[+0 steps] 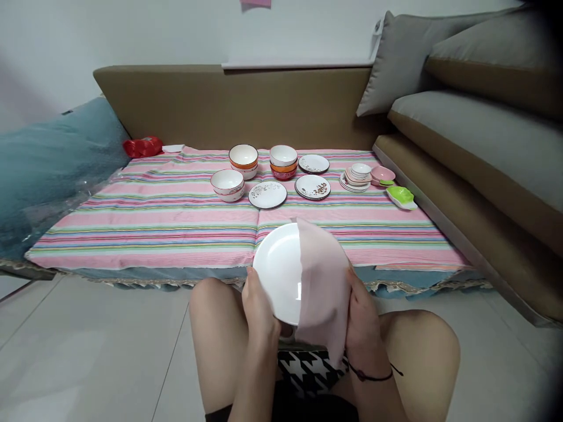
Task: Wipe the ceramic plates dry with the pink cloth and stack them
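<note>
Cloth (323, 272) hides right side of white plate (278, 272)

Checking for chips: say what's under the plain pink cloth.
Under the plain pink cloth is the right side of the white plate; its left side shows. The covered surface cannot be seen.

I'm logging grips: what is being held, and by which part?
A white dish: the left hand grips its left rim, the right hand its right edge, where a pink cloth covers it.
</note>
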`<action>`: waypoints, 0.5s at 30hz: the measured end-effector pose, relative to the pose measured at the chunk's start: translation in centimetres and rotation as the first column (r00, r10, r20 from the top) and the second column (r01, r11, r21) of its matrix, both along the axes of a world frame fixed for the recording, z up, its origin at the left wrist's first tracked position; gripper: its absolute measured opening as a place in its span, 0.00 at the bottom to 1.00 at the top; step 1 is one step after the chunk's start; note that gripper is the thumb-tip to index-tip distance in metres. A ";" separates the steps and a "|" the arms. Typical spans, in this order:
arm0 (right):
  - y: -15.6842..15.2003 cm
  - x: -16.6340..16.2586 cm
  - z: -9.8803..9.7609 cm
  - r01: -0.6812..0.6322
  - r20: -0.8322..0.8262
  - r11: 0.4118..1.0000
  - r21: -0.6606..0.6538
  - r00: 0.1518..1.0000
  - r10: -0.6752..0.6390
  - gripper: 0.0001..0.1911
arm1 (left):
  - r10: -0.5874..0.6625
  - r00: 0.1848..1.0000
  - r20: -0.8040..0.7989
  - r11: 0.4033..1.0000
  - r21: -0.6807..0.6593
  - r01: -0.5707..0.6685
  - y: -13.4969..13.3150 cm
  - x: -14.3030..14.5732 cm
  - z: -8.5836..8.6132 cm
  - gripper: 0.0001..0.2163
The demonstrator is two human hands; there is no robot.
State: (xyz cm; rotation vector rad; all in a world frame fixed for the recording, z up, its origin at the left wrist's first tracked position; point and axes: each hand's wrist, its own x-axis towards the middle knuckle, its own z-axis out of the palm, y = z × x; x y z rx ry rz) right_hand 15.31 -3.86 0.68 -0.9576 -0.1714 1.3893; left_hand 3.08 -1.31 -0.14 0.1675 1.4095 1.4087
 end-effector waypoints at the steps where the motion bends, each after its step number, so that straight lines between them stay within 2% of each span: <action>1: 0.1 -0.1 -0.1 0.006 0.010 1.000 -0.003 1.000 -0.006 0.25 | 0.020 1.000 0.015 1.000 -0.007 -0.020 0.0 0.2 -0.4 0.23; 5: 0.1 0.1 -0.3 0.014 0.061 0.998 -0.058 0.998 -0.010 0.25 | -0.066 0.998 -0.020 0.998 -0.002 0.066 0.2 0.1 -0.6 0.21; 11: -0.6 0.8 0.5 -0.130 -0.056 0.985 -0.115 0.991 0.124 0.26 | -0.356 0.930 -0.091 0.929 0.069 0.363 0.5 -1.4 1.1 0.19; 13: -0.8 1.4 0.5 -0.154 -0.045 0.981 -0.122 0.988 0.150 0.24 | -0.384 0.919 -0.090 0.918 0.066 0.391 0.5 -1.8 1.5 0.14; 15: -0.7 2.2 0.4 -0.134 0.038 0.986 -0.103 0.990 0.138 0.20 | -0.398 0.915 -0.070 0.914 0.055 0.402 0.2 -2.3 2.0 0.10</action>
